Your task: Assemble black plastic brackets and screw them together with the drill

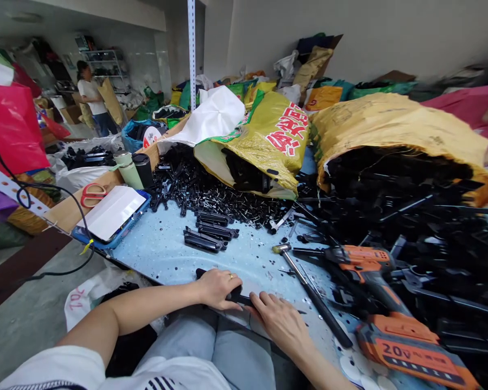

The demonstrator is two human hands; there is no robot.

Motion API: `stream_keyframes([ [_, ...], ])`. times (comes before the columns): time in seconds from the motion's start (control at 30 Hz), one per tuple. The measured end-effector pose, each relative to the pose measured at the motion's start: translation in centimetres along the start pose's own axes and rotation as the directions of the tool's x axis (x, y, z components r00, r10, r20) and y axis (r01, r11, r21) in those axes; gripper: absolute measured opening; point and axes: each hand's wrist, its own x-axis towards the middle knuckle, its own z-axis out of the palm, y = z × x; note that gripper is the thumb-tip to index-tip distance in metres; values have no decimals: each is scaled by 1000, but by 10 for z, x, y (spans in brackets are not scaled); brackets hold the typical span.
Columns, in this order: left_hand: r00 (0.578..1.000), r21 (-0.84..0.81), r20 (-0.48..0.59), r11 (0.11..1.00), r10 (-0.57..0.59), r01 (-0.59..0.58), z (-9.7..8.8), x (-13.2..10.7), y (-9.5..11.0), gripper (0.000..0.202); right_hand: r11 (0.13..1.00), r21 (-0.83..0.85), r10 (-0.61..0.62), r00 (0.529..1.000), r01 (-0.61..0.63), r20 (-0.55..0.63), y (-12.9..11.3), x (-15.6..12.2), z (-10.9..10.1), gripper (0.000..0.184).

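My left hand (218,287), a ring on one finger, is closed around a long black part (236,296) at the table's near edge. One dark end pokes out beyond that hand, and the middle shows between my hands. My right hand (280,320) has its fingers bent over the part's other end; its exact grip is partly hidden. Further in on the blue tabletop (154,238) lie several similar black assemblies (205,239), side by side. Right of them rests a hammer (315,295) with a black handle, its head pointing away from me.
An orange cordless drill (390,303) lies at the right, beside heaped black parts (431,233). Small pins (244,208) spill before a yellow sack (264,141). At the left are a blue tray (117,238), red-handled scissors (93,195) and a green bottle (129,172). Another person (93,100) stands far back.
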Motion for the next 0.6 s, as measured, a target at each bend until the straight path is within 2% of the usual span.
stream_keyframes([
  [0.1, 1000, -15, -23, 1000, -17, 17, -2, 1, 0, 60, 997, -4, -72, 997, 72, 6, 7, 7, -6, 14],
  [0.2, 997, -22, -28, 998, -66, 65, -8, 3, 2, 57, 999, -8, -47, 999, 47, -8, 11, 11, -7, 14],
  [0.3, 998, -43, -4, 997, -58, 58, -12, 6, 2, 57, 997, 13, -76, 997, 76, -20, 14, 11, -2, 15],
  [0.47, 997, -18, 21, 997, -77, 77, -7, 11, 6, 60, 989, 139, -50, 997, 58, -65, 21, 6, 22, 24],
  [0.6, 1000, -4, -7, 1000, 11, -11, -12, 23, 0, 66, 969, 246, -5, 993, 35, -121, 27, 2, 46, 27],
])
